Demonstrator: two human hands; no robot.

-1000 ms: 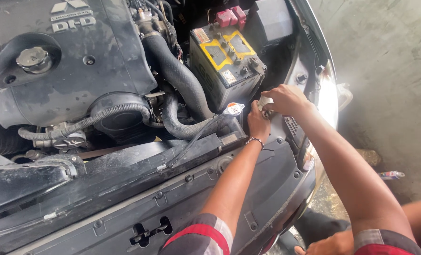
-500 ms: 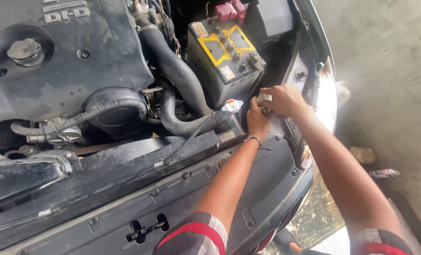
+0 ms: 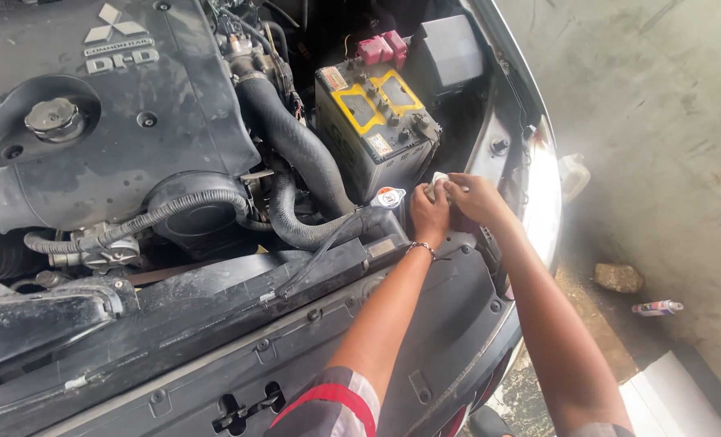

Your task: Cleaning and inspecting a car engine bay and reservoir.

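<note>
Just in front of the car battery (image 3: 374,129), both hands meet on a small white cap (image 3: 436,185). The left hand (image 3: 430,215) and the right hand (image 3: 475,199) pinch it together, right of the radiator cap (image 3: 389,197).

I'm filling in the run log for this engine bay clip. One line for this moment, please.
left hand: on small white cap | right hand: gripping same cap | location: beside battery, near radiator cap

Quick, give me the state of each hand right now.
Left hand: curled shut on the small white cap beside the battery.
Right hand: fingers closed on the same white cap from the other side.
</note>
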